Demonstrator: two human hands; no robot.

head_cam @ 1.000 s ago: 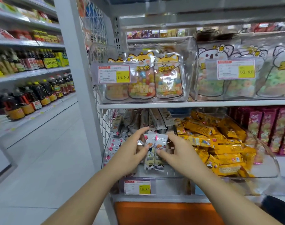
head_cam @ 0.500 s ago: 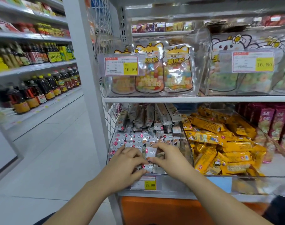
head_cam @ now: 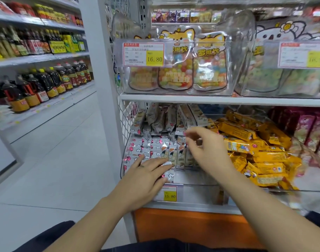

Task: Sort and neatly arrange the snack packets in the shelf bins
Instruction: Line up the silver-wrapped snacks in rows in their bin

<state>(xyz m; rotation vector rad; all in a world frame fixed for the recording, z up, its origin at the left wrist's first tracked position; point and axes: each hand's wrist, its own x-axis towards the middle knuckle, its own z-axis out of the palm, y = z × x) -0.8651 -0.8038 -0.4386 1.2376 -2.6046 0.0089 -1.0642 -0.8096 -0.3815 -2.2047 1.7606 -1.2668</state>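
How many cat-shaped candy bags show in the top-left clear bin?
3: left bag half behind the price tag, middle bag, right bag, side by side at the front. More may sit hidden behind them.

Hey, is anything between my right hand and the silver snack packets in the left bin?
Nothing visible. The right hand hovers over the open top of the clear bin, silver snack packets directly below. The left hand lies flat on the front row, off to the side.
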